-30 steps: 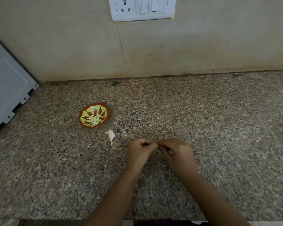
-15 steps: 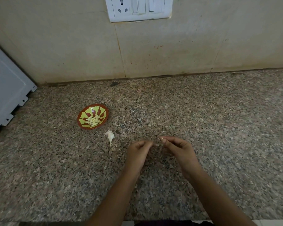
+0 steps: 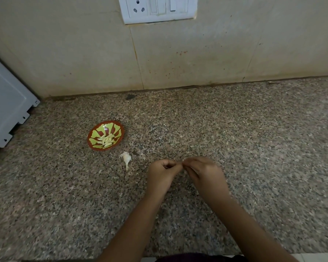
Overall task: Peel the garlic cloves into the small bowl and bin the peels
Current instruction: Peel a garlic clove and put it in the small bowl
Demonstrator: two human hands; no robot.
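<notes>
A small red bowl with a green pattern (image 3: pixel 95 132) stands on the speckled granite counter and holds several peeled pale garlic cloves (image 3: pixel 107 140). Just right of it lies a white scrap of garlic with its stem (image 3: pixel 126 158). My left hand (image 3: pixel 162 173) and my right hand (image 3: pixel 204 173) meet fingertip to fingertip over the counter, fingers curled. They pinch something small between them, most likely a garlic clove, but it is hidden by the fingers. My right hand is blurred.
A white appliance panel (image 3: pixel 6 108) leans at the far left. A tiled wall with a white switch and socket plate (image 3: pixel 159 8) rises behind the counter. Tiny peel flakes (image 3: pixel 135 181) lie near my left hand. The counter's front edge runs along the bottom.
Half a second ago my hands were slightly apart; now their fingertips have come together again, as they were a second ago. The bowl and the garlic scrap have not moved.
</notes>
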